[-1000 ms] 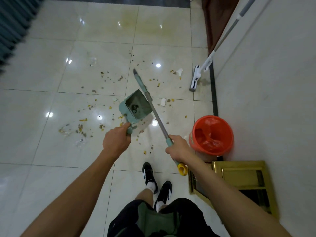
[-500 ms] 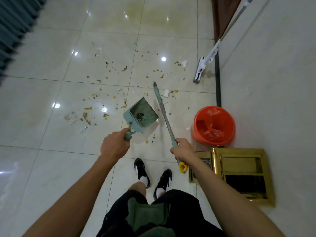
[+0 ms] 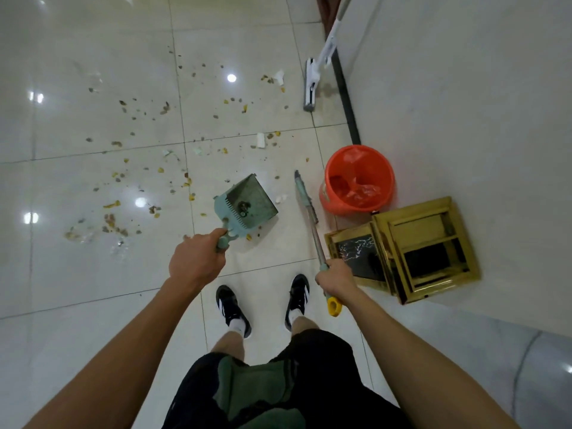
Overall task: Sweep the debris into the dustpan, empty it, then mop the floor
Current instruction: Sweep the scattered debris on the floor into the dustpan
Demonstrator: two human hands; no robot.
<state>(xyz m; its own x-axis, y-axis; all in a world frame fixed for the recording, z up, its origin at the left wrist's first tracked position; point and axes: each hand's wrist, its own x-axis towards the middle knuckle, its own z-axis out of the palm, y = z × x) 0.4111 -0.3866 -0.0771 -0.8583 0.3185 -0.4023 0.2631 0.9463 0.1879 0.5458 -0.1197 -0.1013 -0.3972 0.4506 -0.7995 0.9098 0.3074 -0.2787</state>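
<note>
My left hand (image 3: 196, 263) grips the handle of a teal dustpan (image 3: 247, 202), held above the floor with a small clump of debris inside it. My right hand (image 3: 335, 278) grips the broom (image 3: 309, 212) near its yellow end cap; the broom head points away from me, beside the orange bin (image 3: 359, 181). Scattered debris (image 3: 148, 181) of yellow and brown bits and white paper scraps lies across the glossy tiles ahead and to the left. A white flat mop (image 3: 311, 85) leans against the wall at the far right.
A gold-framed stand (image 3: 402, 252) sits against the white wall to my right, just behind the bin, which has an orange liner. My black shoes (image 3: 232, 308) stand on the tiles below the dustpan. Open tile floor stretches to the left.
I have stepped back and turned right; the dustpan and broom have swung right toward the orange bin, with the broom head now beside it. Both grips are unchanged.
</note>
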